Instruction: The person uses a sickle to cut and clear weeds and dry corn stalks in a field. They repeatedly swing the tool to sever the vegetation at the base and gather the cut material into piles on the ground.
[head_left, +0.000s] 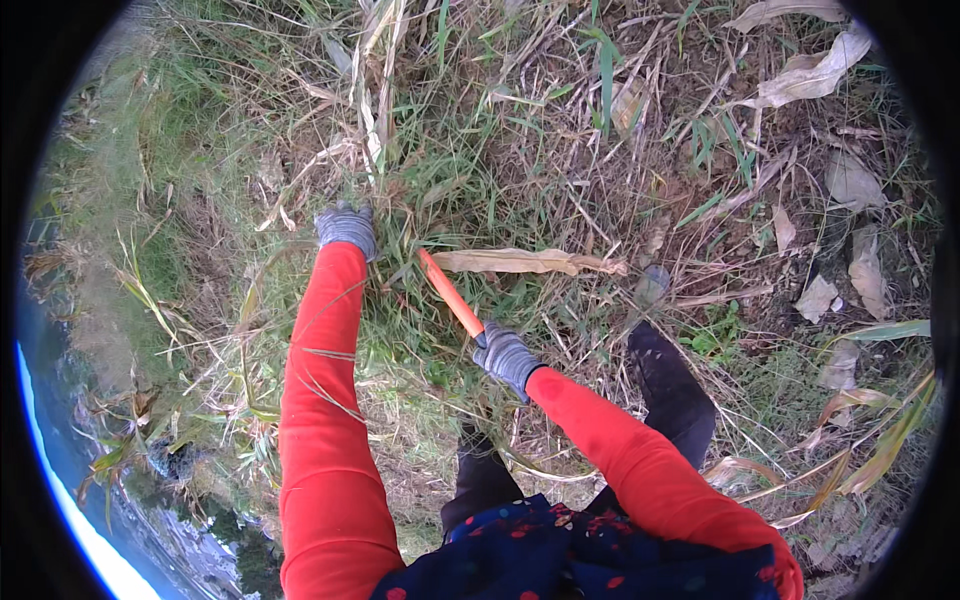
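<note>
My right hand, in a grey striped work glove, grips the lower end of an orange tool handle. The handle slants up and left into green grass, which hides the tool's head. My left hand, gloved alike, lies in the grass to the left of the handle's far end. Its fingers are partly hidden among stems, so what it holds cannot be told. Just above it stand pale dry stalks. A dry brown leaf stretches to the right from near the upper part of the handle.
One shoe rests on the weedy ground right of the tool. Bent maize-like leaves lie at the lower right, and pale dry leaves are scattered at the right. Tangled grass and dry stems cover the ground at the left.
</note>
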